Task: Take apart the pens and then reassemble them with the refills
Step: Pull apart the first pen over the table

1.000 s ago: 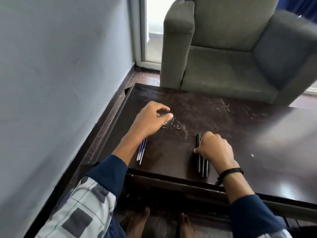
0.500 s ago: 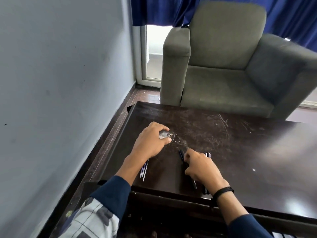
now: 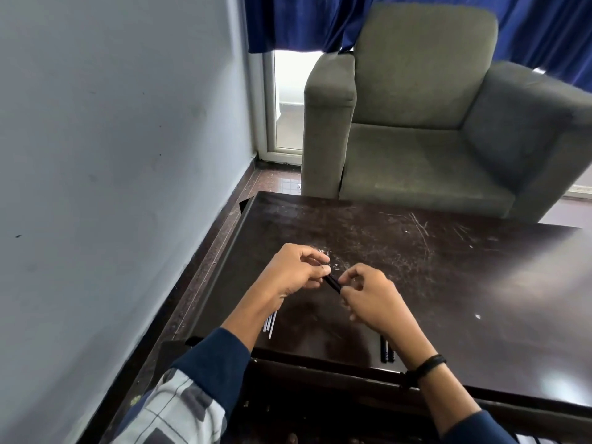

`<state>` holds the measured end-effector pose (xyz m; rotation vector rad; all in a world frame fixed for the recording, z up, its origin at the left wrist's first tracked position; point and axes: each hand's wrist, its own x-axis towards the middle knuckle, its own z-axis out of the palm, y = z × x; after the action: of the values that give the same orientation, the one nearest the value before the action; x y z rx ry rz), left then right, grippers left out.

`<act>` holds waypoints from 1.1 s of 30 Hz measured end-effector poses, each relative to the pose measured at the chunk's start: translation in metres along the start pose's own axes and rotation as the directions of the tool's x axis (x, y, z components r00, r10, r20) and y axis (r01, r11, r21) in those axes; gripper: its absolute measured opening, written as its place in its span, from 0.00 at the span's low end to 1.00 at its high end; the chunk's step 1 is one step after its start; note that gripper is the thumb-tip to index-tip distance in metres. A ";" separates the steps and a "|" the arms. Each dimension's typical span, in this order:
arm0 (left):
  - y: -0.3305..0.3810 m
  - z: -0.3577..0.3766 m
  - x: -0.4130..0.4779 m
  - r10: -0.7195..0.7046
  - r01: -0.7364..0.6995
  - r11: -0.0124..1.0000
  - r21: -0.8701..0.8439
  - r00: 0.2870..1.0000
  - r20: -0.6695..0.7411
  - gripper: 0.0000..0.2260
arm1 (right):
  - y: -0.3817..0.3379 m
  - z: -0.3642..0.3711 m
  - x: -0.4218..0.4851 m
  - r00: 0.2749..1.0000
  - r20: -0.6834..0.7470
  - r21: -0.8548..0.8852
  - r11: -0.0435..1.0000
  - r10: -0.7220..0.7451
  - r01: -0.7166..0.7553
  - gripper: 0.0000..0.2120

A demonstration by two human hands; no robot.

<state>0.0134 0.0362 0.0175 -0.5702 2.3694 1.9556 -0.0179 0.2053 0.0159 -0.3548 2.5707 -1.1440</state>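
A black pen [image 3: 333, 282] hangs just above the dark wooden table [image 3: 448, 283], held between both hands. My left hand [image 3: 296, 270] pinches its far end with thumb and fingertips. My right hand [image 3: 371, 299] grips the near end with curled fingers. A few thin refills [image 3: 270, 325] lie on the table under my left wrist, partly hidden by it. The tips of other black pens [image 3: 386, 352] show near the table's front edge, below my right wrist. A small pile of clear bits [image 3: 333, 265] sits on the table just beyond my hands.
A grey armchair [image 3: 432, 123] stands right behind the table's far edge. A pale wall [image 3: 112, 155] runs close along the left side. Blue curtains [image 3: 288, 20] hang at the back above a bright glass door.
My right hand lifted one black pen off the row on the table. My left hand left the clear bits and took the pen's other end. The camera tilted up.
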 end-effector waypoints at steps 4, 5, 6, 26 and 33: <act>0.002 0.007 -0.002 0.007 -0.005 0.992 -0.129 1.000 0.011 0.07 | 0.006 -0.005 -0.002 1.000 -0.006 0.147 0.989 0.007 -0.006 0.08; 0.002 0.008 -0.001 0.001 -0.002 0.988 -0.153 1.000 -0.001 0.06 | 0.007 -0.006 -0.003 1.000 -0.005 0.169 0.986 -0.003 0.004 0.07; 0.002 0.009 -0.001 -0.006 0.003 0.984 -0.177 1.000 -0.017 0.06 | 0.008 -0.008 -0.004 1.000 -0.008 0.175 0.984 -0.022 0.023 0.06; 0.002 0.011 0.002 -0.002 -0.018 0.958 -0.285 0.998 -0.069 0.09 | 0.007 0.004 0.002 0.987 -0.088 -0.026 0.991 -0.134 0.132 0.05; 0.000 0.020 0.001 -0.019 -0.017 0.956 -0.293 0.993 -0.119 0.06 | 0.004 0.004 -0.001 0.987 -0.102 -0.088 0.989 -0.126 0.117 0.06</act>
<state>0.0081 0.0549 0.0133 -0.7187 2.1494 2.3574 -0.0155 0.2052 0.0103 -0.4881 2.7285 -1.1294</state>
